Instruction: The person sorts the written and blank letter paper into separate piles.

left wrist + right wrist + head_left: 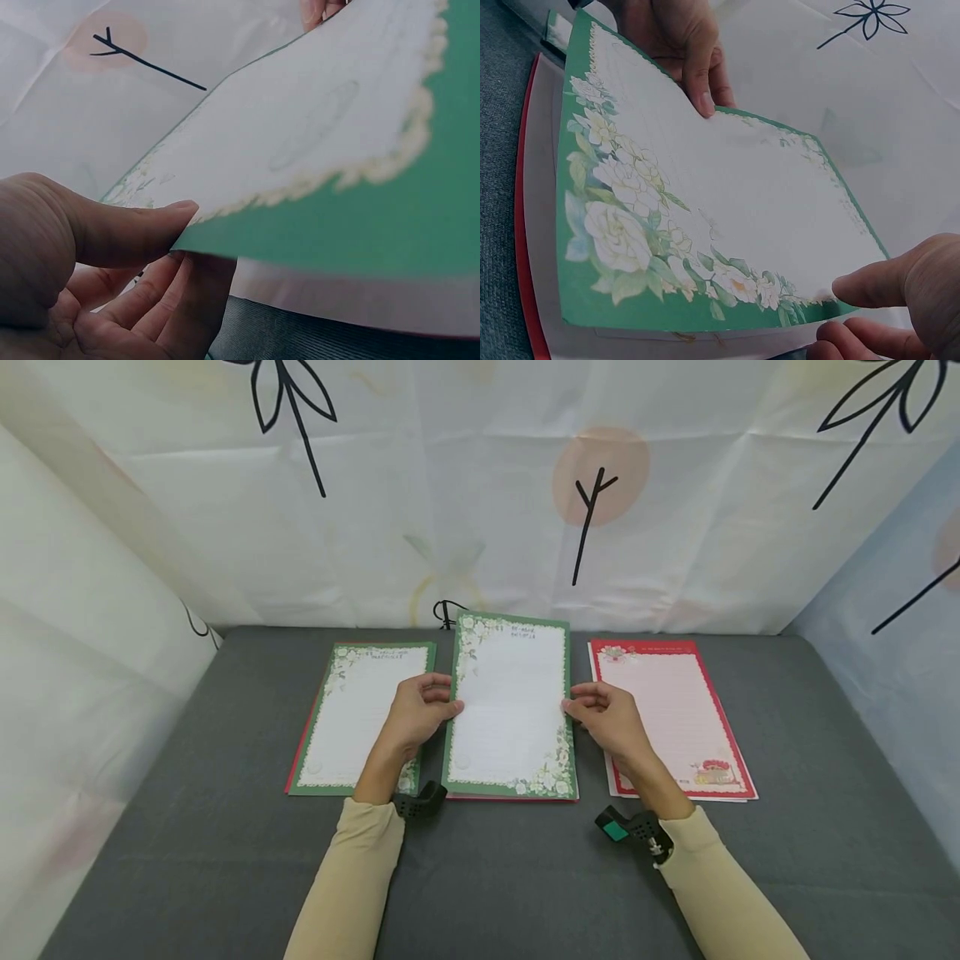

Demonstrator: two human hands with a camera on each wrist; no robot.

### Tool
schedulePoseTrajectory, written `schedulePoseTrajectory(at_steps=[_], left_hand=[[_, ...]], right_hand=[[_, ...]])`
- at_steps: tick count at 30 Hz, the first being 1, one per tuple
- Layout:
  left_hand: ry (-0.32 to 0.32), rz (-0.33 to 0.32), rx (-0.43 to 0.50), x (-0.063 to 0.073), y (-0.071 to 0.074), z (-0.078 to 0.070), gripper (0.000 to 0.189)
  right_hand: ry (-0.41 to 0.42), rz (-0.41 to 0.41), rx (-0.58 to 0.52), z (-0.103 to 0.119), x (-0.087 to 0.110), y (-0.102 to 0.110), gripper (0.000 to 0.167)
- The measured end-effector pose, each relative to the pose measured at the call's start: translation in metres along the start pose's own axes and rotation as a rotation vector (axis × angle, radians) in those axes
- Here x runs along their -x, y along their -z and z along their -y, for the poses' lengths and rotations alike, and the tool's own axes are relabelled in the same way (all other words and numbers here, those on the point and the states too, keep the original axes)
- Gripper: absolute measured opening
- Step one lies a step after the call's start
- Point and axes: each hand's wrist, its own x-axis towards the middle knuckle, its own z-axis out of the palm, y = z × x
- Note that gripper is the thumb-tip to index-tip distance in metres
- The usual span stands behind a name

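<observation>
A green-bordered sheet of letter paper [513, 710] with white flowers in its corners is held by both hands, its far end raised. The left hand [422, 710] pinches its left edge, thumb on top and fingers beneath, as the left wrist view shows. On the opposite edge the right hand [606, 717] pinches it the same way. Below the sheet, a red-edged sheet [526, 247] shows in the right wrist view. Under the left forearm lies a stack topped by another green-bordered sheet [360, 718]. The right forearm crosses a stack topped by a red-bordered sheet [660, 710].
All the paper is on a dark grey cloth-covered table [517, 877]. Behind it hangs a pale curtain [480, 485] printed with line-drawn plants, and similar fabric closes both sides. Each wrist wears a black strap with a camera.
</observation>
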Motion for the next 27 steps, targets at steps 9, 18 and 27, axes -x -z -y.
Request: schedulePoseTrajectory(at_steps=[9, 18, 27], left_hand=[[-0.005, 0.018, 0.040, 0.001, 0.000, -0.002, 0.045], [-0.018, 0.027, 0.048, 0.001, 0.004, -0.003, 0.041], [-0.037, 0.024, -0.001, 0.006, 0.014, -0.008, 0.038]], right_hand=[[-0.010, 0.051, -0.047, 0.002, 0.000, 0.003, 0.041], [-0.001, 0.063, -0.142, 0.002, 0.001, 0.004, 0.036], [0.011, 0.030, -0.198, 0.010, 0.004, -0.004, 0.035]])
